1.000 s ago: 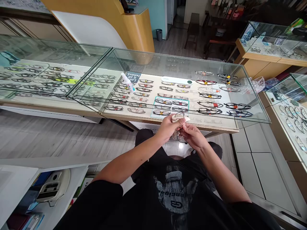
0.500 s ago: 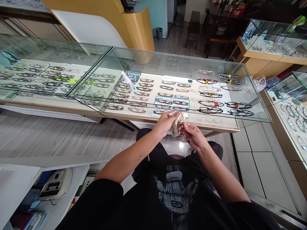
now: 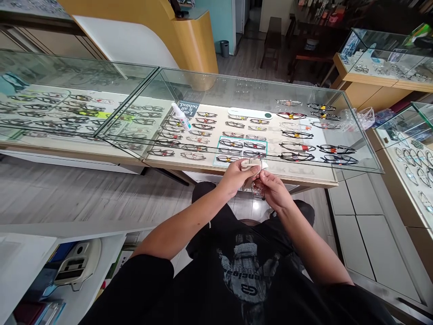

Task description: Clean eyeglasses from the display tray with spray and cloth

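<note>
While fingers [image 3: 266,178] pinch thin-rimmed glasses [image 3: 258,190], folded cream cloth [image 3: 248,164]

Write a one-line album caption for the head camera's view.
Left hand with a pale cloth, right hand holding eyeglasses, at a glass display case.

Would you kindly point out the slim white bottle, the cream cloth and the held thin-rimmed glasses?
Slim white bottle [image 3: 181,116], head view: its body.
Cream cloth [image 3: 248,165], head view: upper part.
Thin-rimmed glasses [image 3: 258,189], head view: lower lens.
</note>
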A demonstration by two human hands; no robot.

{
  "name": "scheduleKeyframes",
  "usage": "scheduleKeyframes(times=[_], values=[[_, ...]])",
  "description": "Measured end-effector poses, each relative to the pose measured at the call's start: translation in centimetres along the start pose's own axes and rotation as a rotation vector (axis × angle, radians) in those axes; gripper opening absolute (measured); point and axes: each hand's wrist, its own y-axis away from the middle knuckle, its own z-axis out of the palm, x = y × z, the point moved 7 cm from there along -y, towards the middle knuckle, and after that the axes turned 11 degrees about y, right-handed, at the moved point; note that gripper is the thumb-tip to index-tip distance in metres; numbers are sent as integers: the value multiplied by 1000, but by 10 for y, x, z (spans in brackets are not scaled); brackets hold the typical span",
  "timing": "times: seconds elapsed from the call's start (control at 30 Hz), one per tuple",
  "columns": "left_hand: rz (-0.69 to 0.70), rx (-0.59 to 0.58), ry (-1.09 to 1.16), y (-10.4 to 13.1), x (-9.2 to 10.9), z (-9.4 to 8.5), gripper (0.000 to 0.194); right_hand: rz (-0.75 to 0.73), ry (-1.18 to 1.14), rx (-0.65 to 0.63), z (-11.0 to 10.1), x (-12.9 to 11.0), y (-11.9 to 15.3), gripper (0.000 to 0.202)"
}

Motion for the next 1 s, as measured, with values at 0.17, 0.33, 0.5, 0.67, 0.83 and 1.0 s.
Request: scheduleKeyframes(times=[0.17, 0.33, 0.5, 0.67, 0.83, 1.0], values=[[40, 16, -14, -5, -2, 2, 53, 6, 52, -13, 4, 5, 1, 38], [-23, -3, 8, -17, -4, -2, 54, 23, 72, -19, 3, 7, 6, 39], [-30, -77, 11, -19, 4, -4, 50, 46, 78, 11, -1, -4, 11, 42], [-114, -115, 26, -6, 9, -4, 58, 43, 76, -6, -3, -16, 13, 40], [-70, -181, -22, 6, 7, 12, 59, 2, 82, -43, 1, -16, 12, 39], [-28, -183, -72, 10, 6, 19, 53, 26, 163, -82, 4, -7, 18, 41]])
